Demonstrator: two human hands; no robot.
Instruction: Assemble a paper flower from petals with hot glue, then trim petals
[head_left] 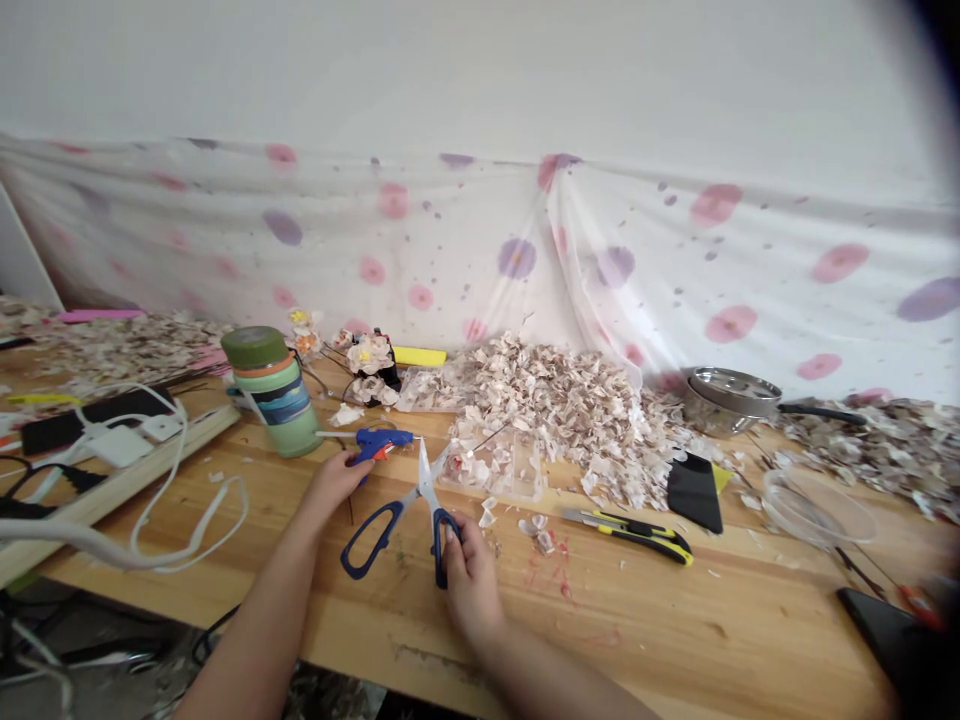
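Note:
My left hand [346, 478] is closed round the handle of a blue glue gun [384, 438], whose nozzle points right. A white glue stick sticks out of its back toward a green thermos [274, 395]. In my right hand [474, 570] is one dark blue handle of a pair of scissors [426, 490]; the blades are spread and point away from me, and the other handle hangs free. Just beyond the scissors lies a clear plastic tray [529, 465] with pale petals in it.
A big heap of dried petals [555, 400] covers the back. To the right are a yellow-black cutter [637, 530], a phone [695, 492], a metal bowl [731, 395] and a clear lid [819, 507]. White cables [180, 480] and a wooden strip [127, 485] lie left.

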